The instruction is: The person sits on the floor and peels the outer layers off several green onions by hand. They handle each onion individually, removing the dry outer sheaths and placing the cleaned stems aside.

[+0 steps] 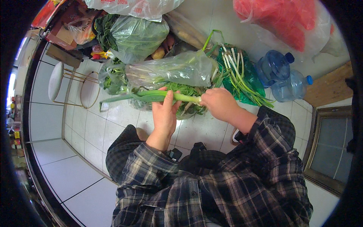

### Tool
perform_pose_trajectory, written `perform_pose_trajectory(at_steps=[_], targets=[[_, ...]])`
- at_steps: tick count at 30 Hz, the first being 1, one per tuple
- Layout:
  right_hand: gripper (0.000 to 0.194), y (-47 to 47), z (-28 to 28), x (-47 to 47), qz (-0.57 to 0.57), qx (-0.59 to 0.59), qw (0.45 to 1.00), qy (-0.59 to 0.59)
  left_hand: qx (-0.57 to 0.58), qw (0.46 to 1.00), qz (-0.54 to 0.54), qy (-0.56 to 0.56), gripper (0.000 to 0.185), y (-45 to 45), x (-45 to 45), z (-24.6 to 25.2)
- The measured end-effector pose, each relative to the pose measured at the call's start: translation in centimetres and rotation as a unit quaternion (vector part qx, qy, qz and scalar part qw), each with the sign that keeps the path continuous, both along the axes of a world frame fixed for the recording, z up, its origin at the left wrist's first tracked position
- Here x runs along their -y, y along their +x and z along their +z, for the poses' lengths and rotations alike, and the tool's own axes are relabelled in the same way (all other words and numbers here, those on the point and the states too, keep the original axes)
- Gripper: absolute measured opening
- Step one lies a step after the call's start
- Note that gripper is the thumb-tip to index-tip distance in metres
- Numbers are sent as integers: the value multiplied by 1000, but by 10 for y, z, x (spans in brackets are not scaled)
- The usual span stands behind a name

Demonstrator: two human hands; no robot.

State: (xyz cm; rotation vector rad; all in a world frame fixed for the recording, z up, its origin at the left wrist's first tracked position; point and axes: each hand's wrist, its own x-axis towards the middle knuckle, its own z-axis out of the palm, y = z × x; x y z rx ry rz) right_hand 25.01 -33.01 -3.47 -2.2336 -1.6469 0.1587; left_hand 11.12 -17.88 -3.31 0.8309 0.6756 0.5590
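Note:
A thick green onion lies level between my hands, its long leaves reaching left and bending down at the tip. My left hand grips its green stalk from below, thumb on top. At the pale root end, the fingers of my right hand pinch the base; what is under the fingertips is hidden. Loose leafy greens sit just beneath and behind the stalk. Beyond them is a clear plastic bag of vegetables. To the right, several thinner green onions rest on a green plastic bag.
Two large blue water bottles lie at the right, by a wooden board. Farther back are a bag of leafy vegetables, potatoes and red plastic bags. A wire-framed stool stands left on the tiled floor.

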Motion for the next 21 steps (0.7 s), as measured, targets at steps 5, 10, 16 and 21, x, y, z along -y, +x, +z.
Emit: perform_pose_trajectory(at_steps=[5,10,16,21], targets=[[13,7,-11,7,-43,47,994,-88,-81,995,49,27,29,-4,-10,-7],[10,36,-19,30,-164,80,966,-182,-53,991,121,34,31,-20,-50,2],[10,47,-25,51,-202,98,965,-132,-30,993,110,4,31,-30,-55,-3],[12,73,-22,60,-320,76,911,-247,-25,977,188,102,34,-41,-81,8]])
